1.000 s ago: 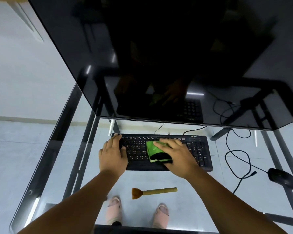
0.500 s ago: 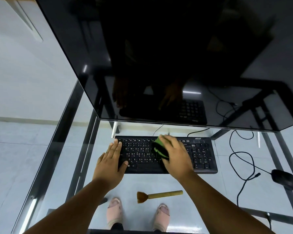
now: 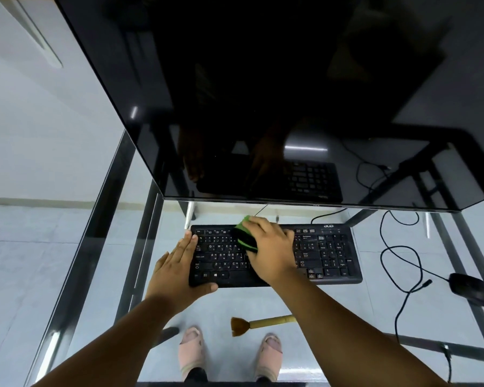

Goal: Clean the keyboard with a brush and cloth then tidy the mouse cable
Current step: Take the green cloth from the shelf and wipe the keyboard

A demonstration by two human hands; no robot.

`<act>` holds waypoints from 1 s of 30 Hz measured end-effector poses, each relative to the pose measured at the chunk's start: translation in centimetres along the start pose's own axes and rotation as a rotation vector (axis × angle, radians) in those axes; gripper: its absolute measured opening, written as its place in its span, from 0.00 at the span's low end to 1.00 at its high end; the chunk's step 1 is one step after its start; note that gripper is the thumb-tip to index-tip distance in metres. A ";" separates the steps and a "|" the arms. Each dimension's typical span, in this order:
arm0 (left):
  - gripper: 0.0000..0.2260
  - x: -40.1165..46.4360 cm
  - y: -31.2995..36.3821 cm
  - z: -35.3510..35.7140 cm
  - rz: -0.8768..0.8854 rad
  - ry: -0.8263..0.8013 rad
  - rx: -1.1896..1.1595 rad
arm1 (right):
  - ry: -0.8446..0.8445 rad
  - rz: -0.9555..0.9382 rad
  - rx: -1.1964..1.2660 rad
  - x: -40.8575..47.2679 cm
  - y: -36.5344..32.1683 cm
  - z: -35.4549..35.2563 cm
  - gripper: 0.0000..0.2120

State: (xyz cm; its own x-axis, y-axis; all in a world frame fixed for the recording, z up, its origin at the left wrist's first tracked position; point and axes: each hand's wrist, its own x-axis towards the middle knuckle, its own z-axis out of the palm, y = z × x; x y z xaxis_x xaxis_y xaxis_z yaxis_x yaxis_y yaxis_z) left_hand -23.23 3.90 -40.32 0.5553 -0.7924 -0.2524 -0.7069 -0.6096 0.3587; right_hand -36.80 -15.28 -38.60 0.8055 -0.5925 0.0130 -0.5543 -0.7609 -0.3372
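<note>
A black keyboard (image 3: pixel 324 255) lies on the glass desk under the monitor. My right hand (image 3: pixel 271 247) holds a green and black cloth (image 3: pixel 245 237) against the keys near the keyboard's top middle, fingers curled over it. At the keyboard's left end rests my left hand (image 3: pixel 176 272), fingers straight along the edge and thumb under the front edge. A brush (image 3: pixel 260 324) with a wooden handle lies on the glass in front of the keyboard. The black mouse (image 3: pixel 471 289) sits far right, its cable (image 3: pixel 397 263) looping loosely between it and the keyboard.
A large dark monitor (image 3: pixel 263 93) overhangs the back of the glass desk (image 3: pixel 361 317). The desk's black frame runs along the left edge (image 3: pixel 101 219). My feet in sandals show through the glass below.
My right hand has moved the cloth from the middle rows up to the top rows of the keyboard. My left hand has slid back along the left end.
</note>
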 end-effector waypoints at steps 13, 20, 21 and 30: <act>0.54 0.0 -1.1 -0.5 -0.008 0.011 -0.019 | 0.274 0.331 0.149 -1.2 3.6 -0.1 0.25; 0.55 0.1 -1.2 -0.5 -0.009 0.023 -0.022 | 0.032 0.135 0.169 2.4 -1.1 0.4 0.22; 0.56 0.1 -1.2 -0.5 -0.022 0.030 -0.025 | -0.003 0.101 0.176 2.8 -1.9 0.6 0.22; 0.56 -0.3 -2.1 -0.4 -0.064 -0.011 -0.024 | -0.198 -0.208 0.313 2.9 -5.0 1.6 0.30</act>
State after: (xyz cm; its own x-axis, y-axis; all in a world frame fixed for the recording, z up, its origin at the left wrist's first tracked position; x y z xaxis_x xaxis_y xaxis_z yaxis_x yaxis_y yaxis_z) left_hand -21.72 5.42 -40.65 0.5939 -0.7523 -0.2852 -0.6593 -0.6583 0.3633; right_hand -31.37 -12.74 -38.41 0.9351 -0.3494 -0.0597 -0.3098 -0.7238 -0.6165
